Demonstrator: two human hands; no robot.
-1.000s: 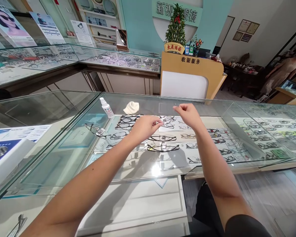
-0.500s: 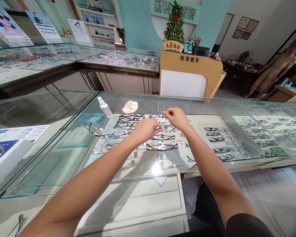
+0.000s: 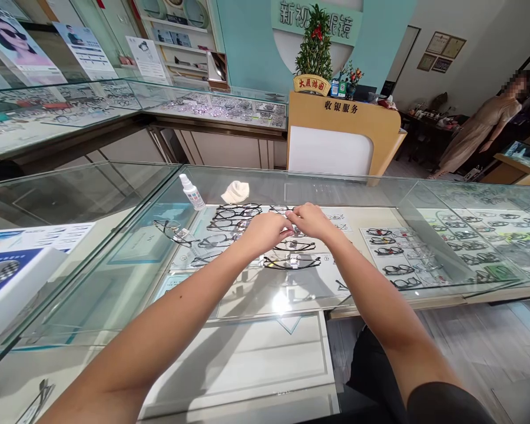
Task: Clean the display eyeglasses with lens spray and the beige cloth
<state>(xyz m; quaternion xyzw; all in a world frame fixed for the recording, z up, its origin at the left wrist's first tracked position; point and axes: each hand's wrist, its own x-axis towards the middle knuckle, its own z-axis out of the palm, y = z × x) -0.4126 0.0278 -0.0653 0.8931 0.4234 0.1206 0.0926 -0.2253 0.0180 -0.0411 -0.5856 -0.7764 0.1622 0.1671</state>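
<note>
Eyeglasses [image 3: 290,217], seemingly a thin clear pair, though too small here to be sure, are sitting pinched at the middle of the frame. The left hand [image 3: 265,231] and right hand [image 3: 312,221] are gripping them narrowly, fingertips nearly meeting, with the long axis running left to right. Both are hovering over the glass counter [image 3: 357,194]. A spray bottle [image 3: 191,192] and cloth [image 3: 235,192] are lying up and to the left.

**Counter at frame centre**

The left hand [image 3: 265,232] and right hand [image 3: 311,221] touch mid-frame above the glass counter [image 3: 380,194]. On it, to their upper left, stand a spray bottle [image 3: 192,192] and a cloth [image 3: 235,192]. Behind is the cashier desk [image 3: 342,135], with a plant [image 3: 314,50] on top.
</note>
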